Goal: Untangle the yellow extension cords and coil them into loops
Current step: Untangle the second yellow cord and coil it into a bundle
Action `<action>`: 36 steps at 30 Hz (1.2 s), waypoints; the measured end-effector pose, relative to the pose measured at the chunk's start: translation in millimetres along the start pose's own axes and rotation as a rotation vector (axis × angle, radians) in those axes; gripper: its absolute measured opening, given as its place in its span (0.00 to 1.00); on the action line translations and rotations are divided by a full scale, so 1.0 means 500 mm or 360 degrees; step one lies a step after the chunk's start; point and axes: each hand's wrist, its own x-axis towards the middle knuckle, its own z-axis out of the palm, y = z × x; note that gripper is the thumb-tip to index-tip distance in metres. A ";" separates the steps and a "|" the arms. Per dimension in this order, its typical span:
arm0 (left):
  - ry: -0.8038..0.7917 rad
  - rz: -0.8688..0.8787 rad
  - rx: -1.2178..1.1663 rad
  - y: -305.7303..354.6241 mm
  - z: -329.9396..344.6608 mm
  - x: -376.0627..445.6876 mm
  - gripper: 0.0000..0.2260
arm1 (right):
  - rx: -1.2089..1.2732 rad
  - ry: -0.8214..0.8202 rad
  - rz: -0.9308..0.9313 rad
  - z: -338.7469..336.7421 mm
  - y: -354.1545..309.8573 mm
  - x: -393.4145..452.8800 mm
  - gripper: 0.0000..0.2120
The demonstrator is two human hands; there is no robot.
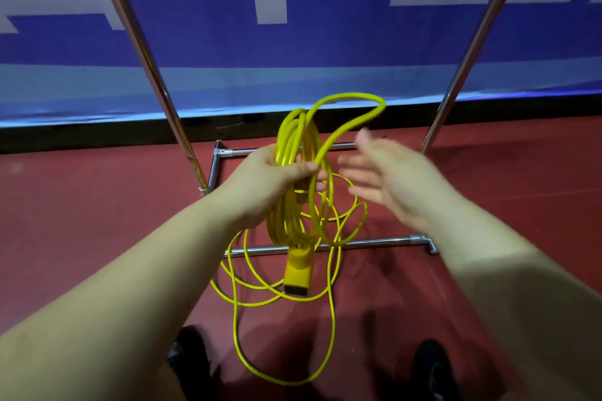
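cord: yellow extension cord, partly gathered into a hanging bundle of loops
socket end: dangling below
slack: loose curls on floor

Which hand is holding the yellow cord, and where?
The left hand grips the coiled yellow cord partway down the bundle of loops. The right hand is open, holding nothing.

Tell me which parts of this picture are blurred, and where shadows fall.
Head view: the right hand is smeared by motion blur, while the left hand gripping the yellow cord coil is sharp; dark shadows lie on the red floor near the shoes; the wide lens bends the metal poles.
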 end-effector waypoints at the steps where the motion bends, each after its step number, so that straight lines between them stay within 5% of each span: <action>1: 0.0071 0.0005 -0.0073 0.002 -0.004 0.005 0.07 | -0.0446 -0.0084 -0.0009 0.004 0.018 -0.003 0.07; 5: 0.0288 -0.0018 -0.0391 0.011 -0.028 0.018 0.08 | -0.1042 -0.0451 -0.0104 0.026 0.070 -0.009 0.08; 13: 0.0466 -0.0013 -0.0538 0.010 -0.074 0.014 0.06 | -0.1419 -0.0127 -0.0477 0.028 0.072 -0.020 0.14; 17: 0.0477 0.0029 -0.0191 0.001 -0.106 0.009 0.05 | -0.1014 0.0212 -0.0796 0.018 0.048 -0.034 0.13; 21: 0.0328 -0.0004 0.0678 -0.024 -0.125 0.002 0.12 | -0.0714 0.0407 -0.0785 -0.008 0.028 -0.027 0.10; 28: 0.0043 0.0015 0.0773 -0.010 -0.109 -0.012 0.14 | -0.1188 0.0704 -0.0654 -0.062 0.014 -0.005 0.02; 31: 0.0100 0.0004 0.0583 -0.006 -0.096 -0.007 0.15 | -0.1609 0.0562 -0.0397 -0.074 0.009 -0.007 0.03; 36: 0.0222 0.0076 0.0359 -0.004 -0.084 0.011 0.13 | -0.1795 -0.0187 -0.0274 -0.049 0.011 -0.022 0.06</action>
